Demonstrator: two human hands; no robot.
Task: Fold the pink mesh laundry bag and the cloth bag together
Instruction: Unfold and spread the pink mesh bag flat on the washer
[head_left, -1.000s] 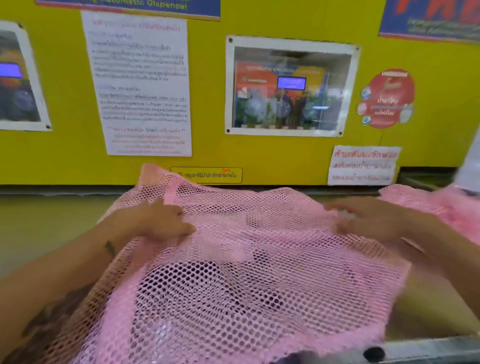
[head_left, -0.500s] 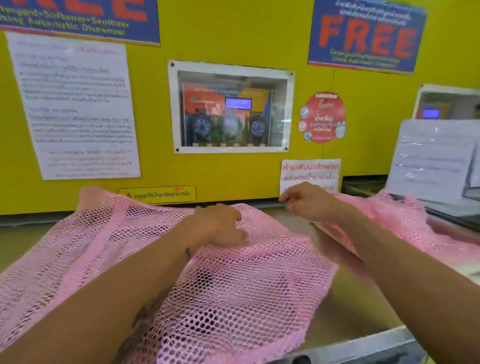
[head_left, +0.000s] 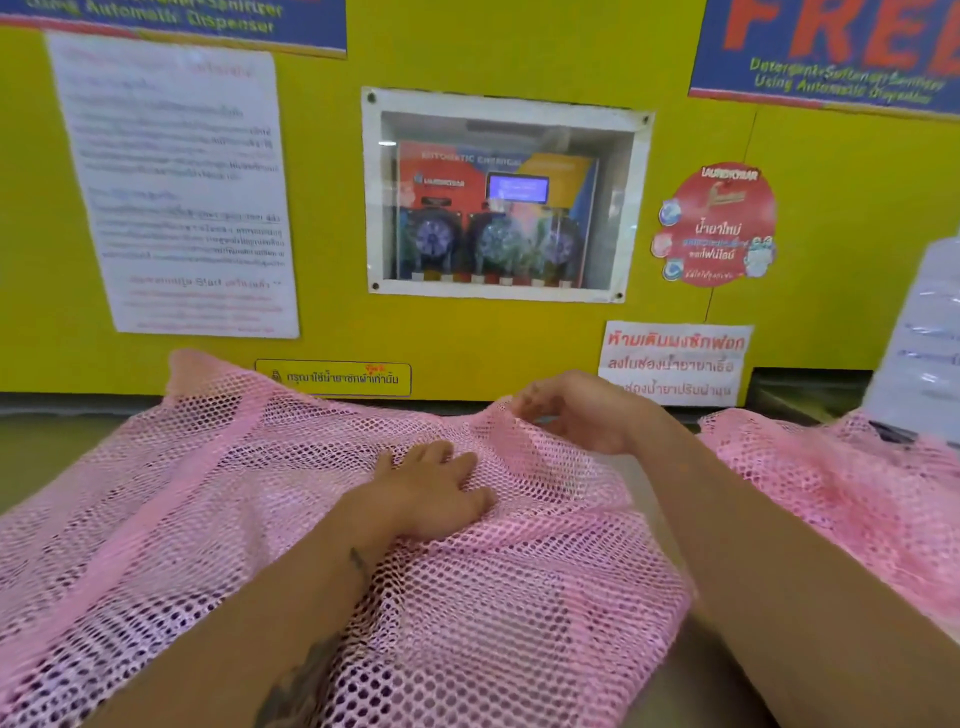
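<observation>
Yellow laundromat wall (head_left: 519, 338), grey counter (head_left: 649, 483). Pink mesh laundry bag (head_left: 208, 519) spread on counter. Left hand (head_left: 431, 493) flat, pressing mesh; right hand (head_left: 576, 410) pinching far edge.

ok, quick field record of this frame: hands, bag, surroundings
left hand: laid flat on the pink mesh laundry bag, pressing it down
right hand: fingers pinch the bag's far edge, lifting it slightly
bag state: spread across the counter, not yet folded
cloth bag: not discernible
second pink mesh: lies to the right, untouched
backdrop: yellow panel with dispenser window and notices
</observation>
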